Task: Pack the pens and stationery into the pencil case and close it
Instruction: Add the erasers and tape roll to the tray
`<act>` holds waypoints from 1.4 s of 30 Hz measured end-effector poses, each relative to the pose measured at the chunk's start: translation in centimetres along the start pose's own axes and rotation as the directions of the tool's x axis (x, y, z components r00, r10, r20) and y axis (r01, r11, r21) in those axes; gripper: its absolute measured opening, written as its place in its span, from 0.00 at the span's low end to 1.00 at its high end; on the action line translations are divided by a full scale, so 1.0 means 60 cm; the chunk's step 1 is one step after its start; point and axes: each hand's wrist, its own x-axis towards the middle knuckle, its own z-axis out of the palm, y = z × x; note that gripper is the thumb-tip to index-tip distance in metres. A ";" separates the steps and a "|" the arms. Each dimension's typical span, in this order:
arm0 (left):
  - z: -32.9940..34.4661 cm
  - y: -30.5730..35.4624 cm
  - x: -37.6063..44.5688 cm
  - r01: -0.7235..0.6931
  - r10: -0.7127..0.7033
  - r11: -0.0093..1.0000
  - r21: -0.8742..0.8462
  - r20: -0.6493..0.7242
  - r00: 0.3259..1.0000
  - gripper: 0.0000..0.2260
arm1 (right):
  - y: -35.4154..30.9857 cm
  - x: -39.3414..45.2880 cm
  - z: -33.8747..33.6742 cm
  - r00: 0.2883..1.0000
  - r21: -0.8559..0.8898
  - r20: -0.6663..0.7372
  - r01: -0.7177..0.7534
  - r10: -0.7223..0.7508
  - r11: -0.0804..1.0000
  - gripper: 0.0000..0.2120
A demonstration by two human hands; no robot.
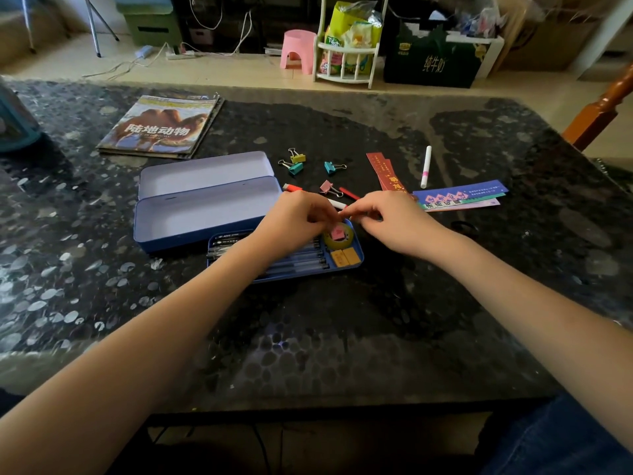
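The blue tin pencil case (pixel 191 217) lies open with its lid (pixel 205 171) folded back, both halves empty. In front of it the inner tray (pixel 358 265) holds several black pens (pixel 294 264), a tape roll (pixel 347 240) and two yellow erasers (pixel 346 257). My left hand (pixel 294 217) reaches over the tray, its fingers curled down onto a pink binder clip (pixel 337 232) that sits on the tape roll. My right hand (pixel 387 217) has curled fingers at the tray's far right corner; what they touch is hidden.
Loose beyond the tray are a yellow clip (pixel 297 156), two teal clips (pixel 294 168), a pink clip (pixel 329 188), red pens (pixel 293 187), a white pen (pixel 425 166), and red (pixel 385 173) and blue bookmarks (pixel 460 193). Magazines (pixel 161 126) lie far left.
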 end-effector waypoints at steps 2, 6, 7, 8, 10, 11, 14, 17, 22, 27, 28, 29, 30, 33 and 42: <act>-0.006 -0.004 -0.004 0.044 -0.044 0.996 -0.083 -0.001 0.999 0.08 | -0.001 -0.001 -0.002 1.000 -0.010 -0.005 0.011 -0.011 1.000 0.18; -0.015 -0.007 -0.014 0.030 -0.025 0.996 -0.086 0.056 0.998 0.10 | -0.007 -0.003 0.000 0.995 -0.108 0.092 0.059 -0.049 0.992 0.19; -0.015 -0.008 -0.017 0.023 -0.017 0.996 -0.080 0.077 0.997 0.11 | -0.008 -0.004 0.001 0.993 -0.139 0.111 0.066 -0.051 0.988 0.19; -0.015 -0.009 -0.018 0.021 -0.013 0.996 -0.081 0.098 0.995 0.12 | -0.009 -0.004 0.001 0.991 -0.170 0.120 0.071 -0.050 0.983 0.19; -0.018 -0.009 -0.023 0.031 -0.016 0.995 -0.094 0.158 0.987 0.17 | -0.009 -0.002 0.001 0.992 -0.184 0.116 0.069 -0.048 0.981 0.20; -0.019 -0.008 -0.025 0.033 -0.015 0.996 -0.087 0.195 0.981 0.21 | -0.009 -0.003 0.001 0.993 -0.160 0.108 0.062 -0.045 0.985 0.20; -0.022 -0.006 -0.032 0.011 -0.014 1.000 0.014 0.269 0.963 0.28 | -0.010 -0.003 0.001 0.995 -0.073 0.094 0.033 -0.026 0.997 0.17; -0.020 -0.006 -0.038 -0.009 -0.008 0.998 0.063 0.265 0.964 0.28 | -0.007 0.000 0.002 0.993 -0.042 0.116 0.027 -0.022 0.999 0.12; -0.011 0.001 -0.053 -0.088 0.068 0.984 0.156 0.129 0.989 0.17 | -0.005 0.005 0.018 0.994 -0.009 0.112 0.003 -0.002 1.000 0.08; -0.001 0.008 -0.074 -0.193 0.168 0.956 0.221 0.129 0.977 0.10 | -0.010 0.006 0.024 0.998 -0.055 0.057 0.007 -0.004 0.998 0.09; -0.001 0.007 -0.074 -0.195 0.166 0.954 0.228 0.139 0.976 0.10 | -0.010 0.006 0.025 0.999 -0.062 0.050 0.009 -0.006 0.998 0.08; -0.001 0.006 -0.073 -0.194 0.163 0.953 0.233 0.144 0.976 0.10 | -0.010 0.007 0.026 0.999 -0.068 0.044 0.009 -0.007 0.998 0.08; -0.001 0.005 -0.073 -0.191 0.158 0.953 0.237 0.150 0.976 0.11 | -0.010 0.007 0.027 0.999 -0.069 0.040 0.008 -0.006 0.998 0.07; 0.001 0.002 -0.074 -0.202 0.163 0.951 0.232 0.178 0.970 0.12 | -0.008 0.009 0.027 1.000 -0.034 0.020 -0.009 0.009 0.999 0.06; 0.003 0.003 -0.077 -0.236 0.193 0.940 0.248 0.185 0.964 0.11 | -0.002 0.010 0.012 1.000 0.005 -0.005 -0.023 0.023 1.000 0.06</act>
